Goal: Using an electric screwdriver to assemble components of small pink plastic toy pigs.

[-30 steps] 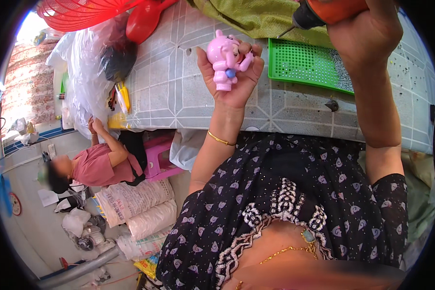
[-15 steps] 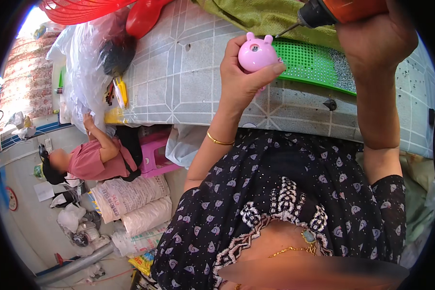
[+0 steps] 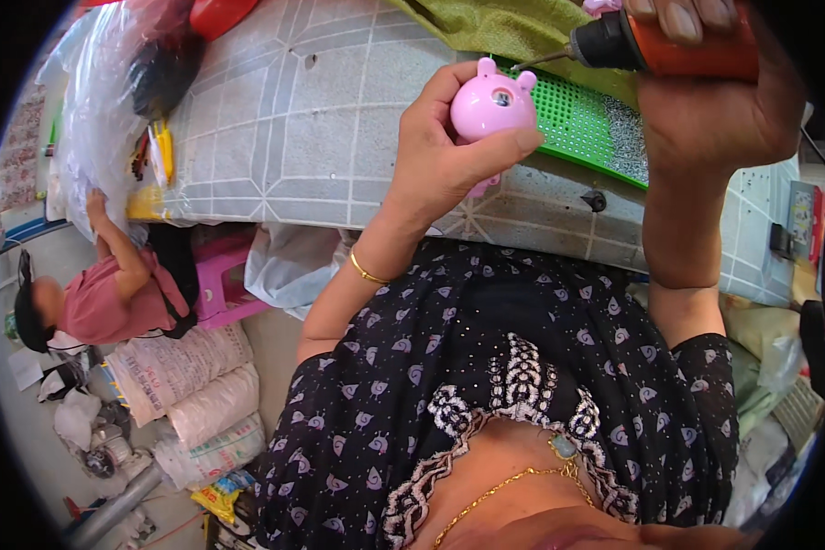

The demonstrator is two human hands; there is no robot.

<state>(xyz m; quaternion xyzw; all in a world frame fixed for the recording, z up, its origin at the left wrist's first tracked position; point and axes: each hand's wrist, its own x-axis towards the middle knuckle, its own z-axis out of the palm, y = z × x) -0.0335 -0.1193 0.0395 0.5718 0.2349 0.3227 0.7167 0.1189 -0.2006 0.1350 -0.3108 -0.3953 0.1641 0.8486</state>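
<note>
My left hand (image 3: 431, 151) is wrapped round a glossy pink plastic toy (image 3: 477, 110), round with two small ears and a dark hole in its face. A smaller pink part sticks out below my fingers. In my right hand (image 3: 715, 124) I grip an orange and black power screwdriver (image 3: 692, 50), held level above the table. Its thin bit (image 3: 545, 59) points left, with the tip right by the toy's ears; whether they touch I cannot tell. Behind the toy lies a green perforated tray (image 3: 566, 119) with many small screws (image 3: 627, 137) heaped at its right end.
An olive woven cloth (image 3: 495, 27) covers the table's far side. A small dark cone-shaped piece (image 3: 595, 200) sits near the front edge. At the left are clear plastic bags (image 3: 92, 110) and a yellow-handled tool (image 3: 162, 151). Beyond, another person (image 3: 110, 298) works beside a pink stool (image 3: 220, 284).
The view has shifted, so the room appears further left. The toy has turned slightly in my left hand, its ears tilting right. The screwdriver has come lower and its bit stays by the ears.
</note>
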